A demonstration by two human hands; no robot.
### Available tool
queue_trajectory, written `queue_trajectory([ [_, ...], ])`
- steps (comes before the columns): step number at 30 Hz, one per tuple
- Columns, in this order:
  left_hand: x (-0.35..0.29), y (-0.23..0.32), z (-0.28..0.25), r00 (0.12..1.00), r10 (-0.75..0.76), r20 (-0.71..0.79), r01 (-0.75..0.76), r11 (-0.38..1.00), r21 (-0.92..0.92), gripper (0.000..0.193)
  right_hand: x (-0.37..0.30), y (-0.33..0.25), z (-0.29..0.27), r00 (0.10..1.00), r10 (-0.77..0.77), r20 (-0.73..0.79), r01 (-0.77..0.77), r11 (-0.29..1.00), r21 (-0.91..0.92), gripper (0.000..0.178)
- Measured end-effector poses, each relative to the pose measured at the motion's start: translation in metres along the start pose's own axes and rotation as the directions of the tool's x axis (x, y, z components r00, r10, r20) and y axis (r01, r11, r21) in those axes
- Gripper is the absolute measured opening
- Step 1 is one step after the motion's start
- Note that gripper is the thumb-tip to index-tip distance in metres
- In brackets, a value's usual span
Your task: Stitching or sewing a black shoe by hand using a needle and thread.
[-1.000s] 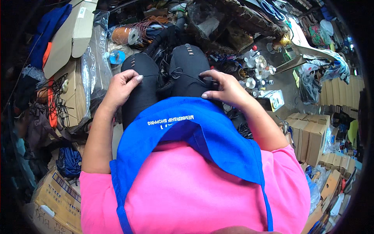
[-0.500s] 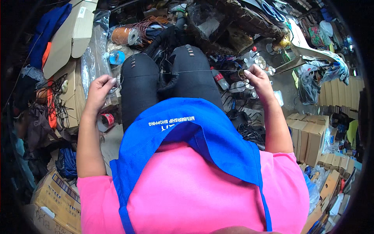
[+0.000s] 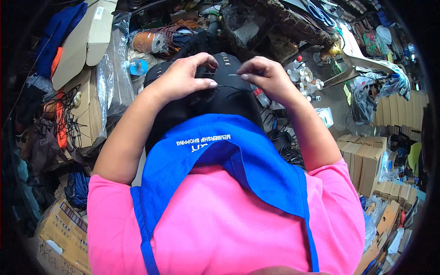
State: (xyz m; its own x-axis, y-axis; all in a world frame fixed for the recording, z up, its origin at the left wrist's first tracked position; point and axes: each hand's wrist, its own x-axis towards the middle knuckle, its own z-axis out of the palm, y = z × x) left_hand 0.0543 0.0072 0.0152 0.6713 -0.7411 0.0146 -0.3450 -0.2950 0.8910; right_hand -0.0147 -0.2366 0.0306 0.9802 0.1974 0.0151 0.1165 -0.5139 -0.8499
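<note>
Both my hands are close together above my dark-clad thighs. My left hand (image 3: 190, 78) has its thumb and forefinger apart, with a gap between the tips; a fine line shows in that gap. My right hand (image 3: 266, 75) is pinched on a thin thread, and a straight, pale, shiny length (image 3: 233, 74) sticks out from its fingertips towards my left hand. Whether that length is a needle or part of the thread, I cannot tell. A dark loose strand (image 3: 233, 88) curves over my thigh below.
Beside my left knee stand a bottle of blue liquid (image 3: 137, 67) and an orange spool (image 3: 149, 41). Several small bottles (image 3: 303, 78) crowd the right side. Folded cardboard (image 3: 360, 158) is stacked at right, and a cardboard box (image 3: 68, 233) sits at lower left.
My hands were wide apart with the thread stretched straight between them across my knees. They have come together over my thighs, and the thread is slack. My left fingers have parted.
</note>
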Motion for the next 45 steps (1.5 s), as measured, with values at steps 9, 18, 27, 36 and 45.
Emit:
queue_trajectory([
  [9,0.015,-0.005,-0.011,0.928,-0.208,0.310,0.271,0.947,-0.174,0.026,0.017,0.001,0.007,0.978,-0.152,0.144,0.172,0.975,-0.143,0.013],
  [18,0.013,-0.013,-0.003,0.944,-0.193,0.267,0.287,0.879,-0.380,0.023,0.016,0.008,0.014,0.969,-0.143,0.200,0.159,0.985,-0.065,0.012],
  [27,0.011,-0.011,0.004,0.932,-0.245,0.266,0.346,0.819,-0.457,0.025,0.015,0.006,0.013,0.964,-0.171,0.204,0.196,0.975,-0.109,0.012],
  [36,0.013,-0.022,0.012,0.950,-0.195,0.246,0.292,0.835,-0.467,0.026,0.007,0.008,0.022,0.975,-0.139,0.174,0.159,0.981,-0.109,0.014],
  [45,0.014,-0.023,0.004,0.925,-0.097,0.367,0.231,0.911,-0.342,0.033,-0.008,0.007,0.023,0.961,-0.256,0.107,0.275,0.924,-0.267,0.014],
])
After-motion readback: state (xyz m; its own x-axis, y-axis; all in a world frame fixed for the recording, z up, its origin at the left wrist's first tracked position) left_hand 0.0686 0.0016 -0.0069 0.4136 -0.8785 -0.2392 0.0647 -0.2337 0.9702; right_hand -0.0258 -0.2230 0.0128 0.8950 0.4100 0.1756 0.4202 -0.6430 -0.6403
